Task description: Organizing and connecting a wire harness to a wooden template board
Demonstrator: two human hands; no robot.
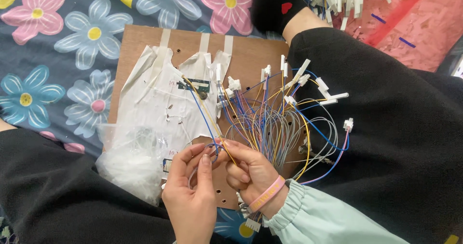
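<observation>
My two hands pinch thin wires above the board, and a tangle is the danger.

My left hand (190, 195) has a narrow grip on the blue wire (201, 116) beside the plastic bag (130, 164); my right hand (248, 174) holds the yellow wire (207, 110) close to the wire bundle (275, 123) on the wooden board (144, 41). If I pull hard, I think the loops can knot or a white connector (348, 124) can snag.

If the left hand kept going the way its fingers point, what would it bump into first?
Probably the torn white paper taped on the brown board. The left hand points up the picture, pinching thin wires; depth is unclear.
</observation>
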